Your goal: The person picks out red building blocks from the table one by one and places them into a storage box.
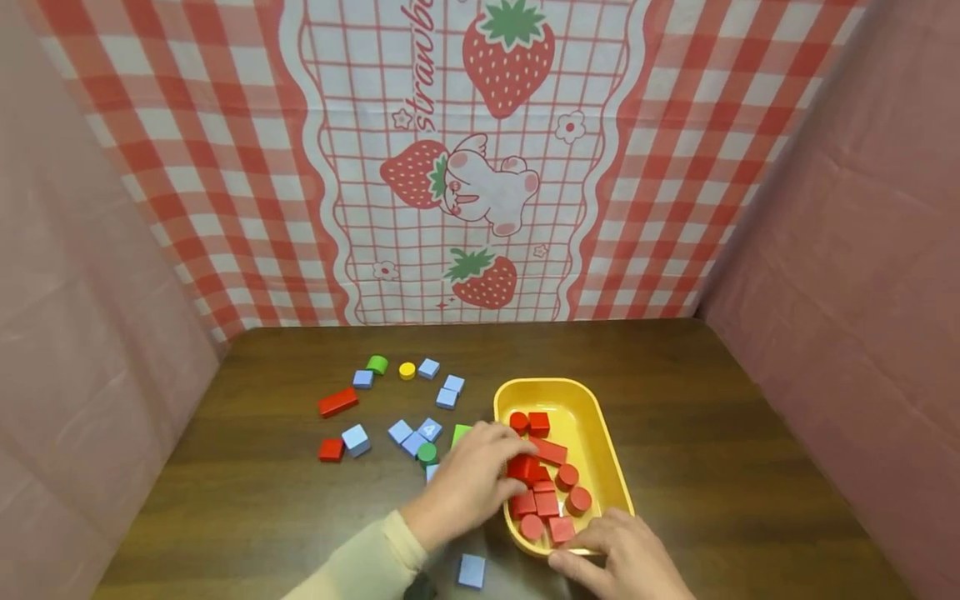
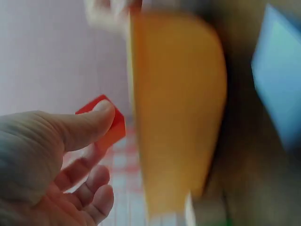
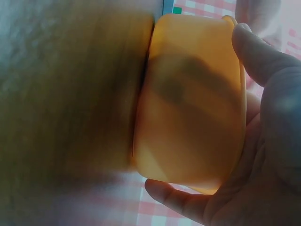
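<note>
My left hand (image 1: 471, 479) is over the left side of a yellow plastic bin (image 1: 583, 425). Between its thumb and fingers it pinches a red block (image 2: 116, 129), whose angled faces show in the left wrist view. Inside the bin lie several red blocks, among them a red cylinder (image 1: 578, 500), a long red block (image 1: 550, 451) and a red cube (image 1: 562, 530). My right hand (image 1: 628, 552) grips the bin's near right corner. In the right wrist view its thumb (image 3: 254, 49) is at the rim, and a finger lies against the outside wall.
Left of the bin are scattered light blue blocks (image 1: 356, 440), a long red block (image 1: 339, 402), a small red block (image 1: 331, 450), a yellow disc (image 1: 407, 371) and green pieces (image 1: 377, 364). A blue block (image 1: 472, 571) lies near the front. Cloth walls surround the table.
</note>
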Tool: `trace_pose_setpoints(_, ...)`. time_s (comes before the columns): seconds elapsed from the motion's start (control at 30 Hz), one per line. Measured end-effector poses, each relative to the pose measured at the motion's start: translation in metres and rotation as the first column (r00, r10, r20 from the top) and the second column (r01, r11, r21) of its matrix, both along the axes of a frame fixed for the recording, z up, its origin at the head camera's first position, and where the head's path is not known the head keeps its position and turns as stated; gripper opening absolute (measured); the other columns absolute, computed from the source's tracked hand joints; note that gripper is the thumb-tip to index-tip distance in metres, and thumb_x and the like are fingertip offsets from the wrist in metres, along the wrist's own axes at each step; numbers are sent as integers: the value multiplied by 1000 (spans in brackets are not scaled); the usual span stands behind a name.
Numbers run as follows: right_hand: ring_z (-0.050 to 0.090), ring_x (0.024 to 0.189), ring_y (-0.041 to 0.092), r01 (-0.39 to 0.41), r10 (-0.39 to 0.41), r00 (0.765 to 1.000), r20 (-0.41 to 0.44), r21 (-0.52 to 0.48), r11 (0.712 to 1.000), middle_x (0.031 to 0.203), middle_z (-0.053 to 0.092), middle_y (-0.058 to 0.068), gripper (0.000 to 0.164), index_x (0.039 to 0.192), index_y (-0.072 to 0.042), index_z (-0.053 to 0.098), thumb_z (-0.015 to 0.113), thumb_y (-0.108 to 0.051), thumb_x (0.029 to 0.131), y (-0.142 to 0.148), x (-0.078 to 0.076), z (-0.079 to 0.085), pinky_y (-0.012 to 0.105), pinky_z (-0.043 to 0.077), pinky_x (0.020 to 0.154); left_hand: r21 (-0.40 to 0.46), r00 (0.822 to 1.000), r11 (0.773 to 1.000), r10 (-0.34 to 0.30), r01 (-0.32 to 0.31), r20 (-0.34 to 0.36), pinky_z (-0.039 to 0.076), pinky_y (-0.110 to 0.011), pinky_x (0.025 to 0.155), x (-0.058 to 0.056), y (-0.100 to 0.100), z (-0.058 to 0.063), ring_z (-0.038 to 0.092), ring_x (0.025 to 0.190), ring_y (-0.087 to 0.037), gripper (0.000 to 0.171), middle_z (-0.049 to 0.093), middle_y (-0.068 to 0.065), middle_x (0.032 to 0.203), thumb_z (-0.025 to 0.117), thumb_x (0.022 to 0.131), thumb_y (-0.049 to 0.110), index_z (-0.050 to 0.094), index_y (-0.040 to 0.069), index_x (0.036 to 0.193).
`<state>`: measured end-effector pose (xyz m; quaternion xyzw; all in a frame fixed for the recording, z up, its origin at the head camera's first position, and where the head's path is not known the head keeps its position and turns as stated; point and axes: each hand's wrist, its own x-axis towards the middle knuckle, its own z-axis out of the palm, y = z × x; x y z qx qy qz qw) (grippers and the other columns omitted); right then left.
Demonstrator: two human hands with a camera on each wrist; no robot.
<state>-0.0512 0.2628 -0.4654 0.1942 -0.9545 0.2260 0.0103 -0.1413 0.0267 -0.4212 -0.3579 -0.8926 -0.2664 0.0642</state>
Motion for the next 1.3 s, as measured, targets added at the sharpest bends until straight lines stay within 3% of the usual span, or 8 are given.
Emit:
trace_pose_setpoints(0.13,49,74,0,-22,21,997,-71,-20,1000,76,59,-34,24,84,-39,78,66,-60,86,0,0,-2,31,43,63,-136,987,979,-157,150,-45,44,-33,91,11,35,-6,48,101,-9,42,65,14,114,82,81,29,70,30,121)
trace_pose_setpoints(0.27,49,74,1,-24,24,1000,-10,-10,1000,78,60,-33,30,87,-38,78,62,-63,87,1,-1,-1,32,43,63,-266,966,941,-239,207,-94,41,-29,86,10,53,-9,45,94,-9,40,66,17,112,79,84,24,70,34,122)
trace_pose_setpoints(0.57,52,81,5,-14,13,996,93,7,1000,83,63,-30,37,92,-39,78,57,-68,86,1,-4,3,42,47,71,-409,942,894,-277,181,-188,33,-25,73,4,71,-10,42,84,-9,27,66,16,100,74,87,28,72,39,112)
trace_pose_setpoints(0.77,50,75,2,-36,36,997,68,1,999,77,61,-32,34,89,-37,79,59,-65,86,0,-5,2,33,45,65,-350,952,916,-263,196,-156,39,-27,83,1,54,-4,45,97,-9,34,65,15,112,75,87,26,70,34,120)
trace_pose_setpoints(0.9,49,76,3,-17,14,990,138,18,1000,76,60,-31,37,90,-37,79,59,-68,85,-2,-6,4,33,44,65,-241,960,967,-143,83,-243,43,-32,87,-14,12,-2,49,101,-11,26,67,10,112,74,89,24,73,28,115)
trace_pose_setpoints(1.0,48,77,4,3,-10,978,207,36,999,75,60,-30,40,92,-36,79,58,-70,84,-4,-7,6,34,42,66,-113,954,989,54,-92,-295,46,-37,86,-33,-40,-8,53,99,-15,19,68,4,108,75,88,21,75,21,108)
trace_pose_setpoints(1.17,48,77,4,2,-10,984,180,48,999,77,60,-31,37,92,-36,79,61,-67,84,-4,-7,7,34,43,67,-19,889,902,423,-432,-174,47,-50,86,-65,-137,-30,54,97,-31,22,66,-12,110,77,86,17,73,7,105)
trace_pose_setpoints(1.3,48,77,4,-10,2,988,154,54,998,78,61,-31,37,91,-36,79,60,-68,84,-3,-7,6,34,43,66,-108,858,852,514,-512,-6,49,-57,85,-82,-188,-47,58,99,-38,32,65,-21,114,76,86,13,69,-1,114)
